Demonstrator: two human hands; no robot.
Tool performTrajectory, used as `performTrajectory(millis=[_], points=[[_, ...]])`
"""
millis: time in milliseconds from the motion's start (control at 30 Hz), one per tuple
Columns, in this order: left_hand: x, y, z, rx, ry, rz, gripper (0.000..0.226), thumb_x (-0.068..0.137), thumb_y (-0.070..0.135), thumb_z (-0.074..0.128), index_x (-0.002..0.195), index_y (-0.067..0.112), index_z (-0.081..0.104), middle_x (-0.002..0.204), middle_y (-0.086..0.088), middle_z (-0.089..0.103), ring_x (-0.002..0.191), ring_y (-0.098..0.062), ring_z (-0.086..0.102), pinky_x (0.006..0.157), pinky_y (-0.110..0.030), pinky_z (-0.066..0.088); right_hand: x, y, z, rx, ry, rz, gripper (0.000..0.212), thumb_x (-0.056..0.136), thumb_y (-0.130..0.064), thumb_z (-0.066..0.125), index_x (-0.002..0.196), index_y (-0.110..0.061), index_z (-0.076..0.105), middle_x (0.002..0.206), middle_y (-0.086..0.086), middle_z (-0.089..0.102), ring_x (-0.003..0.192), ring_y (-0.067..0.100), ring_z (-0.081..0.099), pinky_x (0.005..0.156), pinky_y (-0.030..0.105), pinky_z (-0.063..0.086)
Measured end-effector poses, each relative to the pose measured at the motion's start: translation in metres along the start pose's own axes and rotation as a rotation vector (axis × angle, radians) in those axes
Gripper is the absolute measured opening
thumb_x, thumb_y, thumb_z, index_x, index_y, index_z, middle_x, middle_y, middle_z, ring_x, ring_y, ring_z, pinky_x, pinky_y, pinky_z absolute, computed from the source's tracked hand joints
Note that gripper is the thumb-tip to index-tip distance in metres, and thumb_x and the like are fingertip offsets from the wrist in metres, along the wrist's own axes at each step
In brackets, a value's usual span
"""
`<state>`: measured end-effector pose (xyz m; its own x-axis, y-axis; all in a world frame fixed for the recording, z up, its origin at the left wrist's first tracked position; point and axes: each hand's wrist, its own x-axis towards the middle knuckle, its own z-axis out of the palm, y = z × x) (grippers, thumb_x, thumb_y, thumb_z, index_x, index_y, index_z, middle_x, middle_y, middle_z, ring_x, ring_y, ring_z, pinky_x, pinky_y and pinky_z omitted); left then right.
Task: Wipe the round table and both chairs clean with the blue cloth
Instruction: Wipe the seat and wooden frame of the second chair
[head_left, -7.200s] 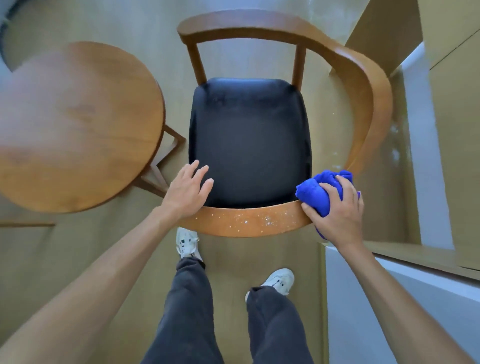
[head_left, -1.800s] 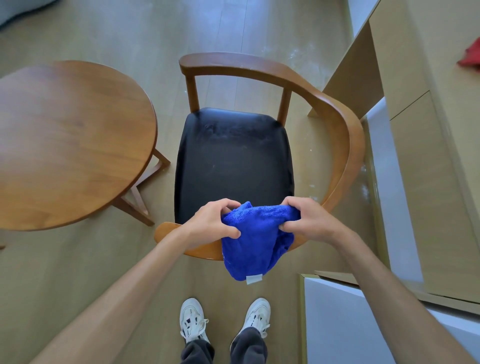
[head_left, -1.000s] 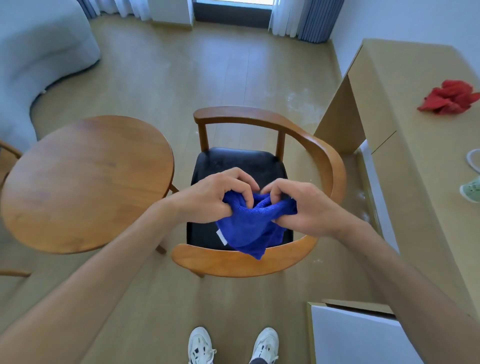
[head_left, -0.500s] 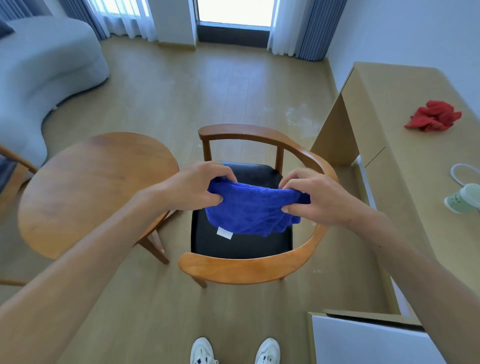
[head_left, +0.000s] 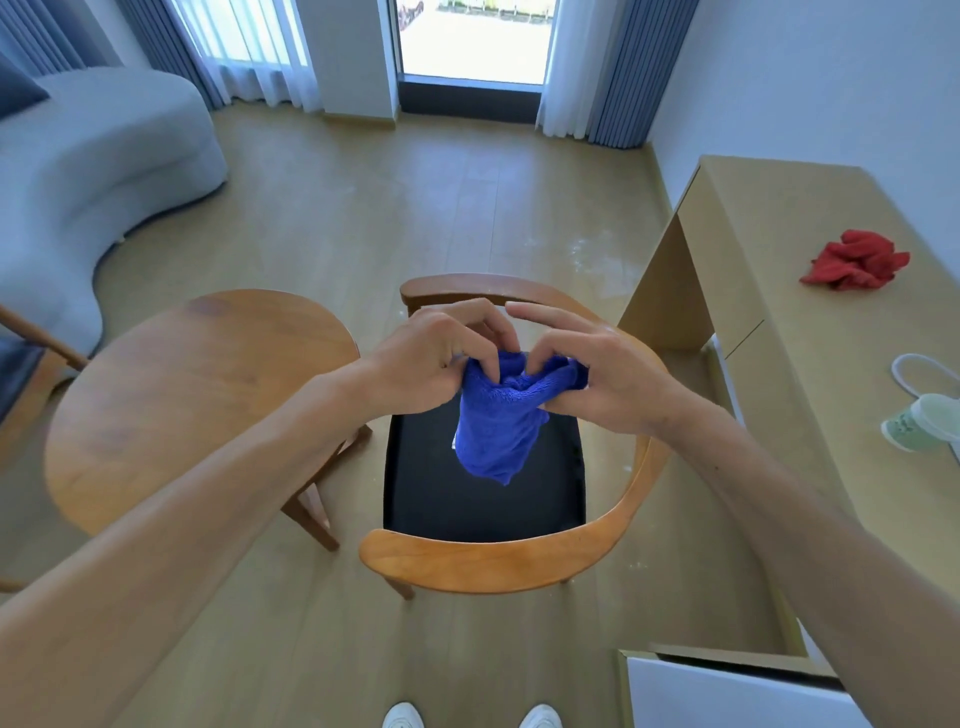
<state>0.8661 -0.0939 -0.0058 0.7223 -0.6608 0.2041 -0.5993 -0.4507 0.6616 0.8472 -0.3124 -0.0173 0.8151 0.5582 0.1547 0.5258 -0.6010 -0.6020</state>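
The blue cloth (head_left: 496, 423) hangs bunched in the air above the black seat of the near wooden chair (head_left: 498, 564). My left hand (head_left: 434, 358) pinches its upper left part and my right hand (head_left: 597, 369) grips its upper right part, the two hands close together. The round wooden table (head_left: 192, 395) stands to the left of the chair. A sliver of the second chair (head_left: 26, 358) shows at the far left edge, mostly out of view.
A long beige desk (head_left: 821, 322) runs along the right, carrying a red cloth (head_left: 854, 266) and a pale green cup (head_left: 919, 428). A grey sofa (head_left: 98, 156) curves at the back left. A white box (head_left: 727, 693) sits at the bottom right.
Both hands have drawn together, gathering the cloth from a spread-out strip into a hanging bunch. The view has tilted up further, showing more of the room.
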Motion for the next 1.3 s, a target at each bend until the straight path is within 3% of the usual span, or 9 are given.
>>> performTrajectory(millis=[100,267,400,533,667,900,1033,1167,1300], points=[[0.003,-0.003,-0.001,-0.122,-0.017,-0.060,0.043,0.071,-0.032,0.046,0.078,0.001,0.074,0.105,-0.003,0.065,0.104,-0.019,0.062,0.093,-0.034,0.051,0.002,-0.001,-0.001,0.132,-0.033,0.067,0.020,0.076,-0.002,0.072,0.086,-0.017,0.061,0.100,-0.011,0.067,0.078,0.008,0.061,0.062,0.020,0.049],[-0.005,-0.011,0.019,-0.333,0.168,-0.240,0.042,0.081,-0.024,0.048,0.100,0.007,0.068,0.103,-0.004,0.066,0.102,-0.014,0.063,0.089,-0.027,0.051,0.000,0.004,0.000,0.211,0.065,0.140,0.017,0.077,-0.005,0.073,0.086,-0.014,0.063,0.082,0.001,0.068,0.076,0.017,0.063,0.070,0.040,0.053],[-0.015,-0.019,0.033,-0.658,0.270,-0.461,0.054,0.081,-0.013,0.057,0.122,0.021,0.050,0.111,-0.004,0.064,0.106,-0.018,0.063,0.087,-0.026,0.053,-0.007,0.011,0.005,0.222,0.135,0.214,0.015,0.077,-0.003,0.073,0.087,-0.010,0.063,0.083,0.004,0.068,0.076,0.021,0.063,0.072,0.046,0.053],[-0.015,-0.015,0.047,-0.495,0.120,-0.446,0.071,0.072,0.026,0.080,0.132,0.027,0.041,0.121,0.006,0.058,0.109,-0.010,0.061,0.089,-0.027,0.054,-0.008,0.013,0.010,0.232,0.249,0.256,0.018,0.078,-0.012,0.076,0.091,-0.009,0.064,0.082,-0.001,0.067,0.075,0.013,0.063,0.070,0.034,0.056],[-0.002,-0.013,0.052,-0.616,0.292,-0.445,0.050,0.079,0.016,0.078,0.120,0.020,0.049,0.113,-0.002,0.064,0.100,-0.019,0.067,0.081,-0.031,0.058,-0.012,0.013,0.017,0.418,0.312,0.243,0.042,0.073,-0.029,0.081,0.106,-0.013,0.059,0.089,-0.006,0.068,0.084,0.015,0.066,0.073,0.026,0.056],[-0.012,-0.037,0.081,-1.023,0.106,-0.438,0.045,0.078,0.012,0.071,0.118,0.019,0.052,0.107,-0.001,0.069,0.102,-0.021,0.066,0.079,-0.031,0.055,-0.044,0.026,0.063,0.823,0.072,0.347,0.073,0.081,-0.012,0.075,0.141,-0.032,0.038,0.126,-0.008,0.058,0.114,0.013,0.059,0.086,0.023,0.051],[-0.029,-0.076,0.124,-0.570,0.102,-0.603,0.044,0.082,0.028,0.072,0.120,0.035,0.051,0.116,0.013,0.062,0.112,-0.008,0.058,0.091,-0.028,0.047,-0.055,0.036,0.097,0.488,0.212,0.523,0.061,0.082,-0.011,0.072,0.134,-0.029,0.045,0.112,-0.017,0.062,0.102,0.006,0.061,0.083,0.019,0.052],[-0.079,-0.124,0.171,-0.155,-0.004,-0.817,0.043,0.094,0.029,0.056,0.135,0.025,0.044,0.130,0.006,0.053,0.120,-0.009,0.046,0.096,-0.028,0.040,-0.076,0.049,0.153,-0.233,0.226,0.732,0.066,0.082,-0.026,0.064,0.142,-0.029,0.035,0.106,-0.004,0.053,0.078,0.015,0.053,0.061,0.024,0.041],[-0.126,-0.149,0.228,0.197,-0.180,-0.870,0.043,0.098,0.035,0.041,0.139,0.021,0.041,0.140,0.004,0.045,0.134,-0.016,0.034,0.111,-0.035,0.027,-0.088,0.047,0.239,-0.480,-0.058,0.864,0.088,0.080,-0.030,0.066,0.151,-0.016,0.017,0.134,0.011,0.037,0.106,0.025,0.047,0.072,0.029,0.047]])
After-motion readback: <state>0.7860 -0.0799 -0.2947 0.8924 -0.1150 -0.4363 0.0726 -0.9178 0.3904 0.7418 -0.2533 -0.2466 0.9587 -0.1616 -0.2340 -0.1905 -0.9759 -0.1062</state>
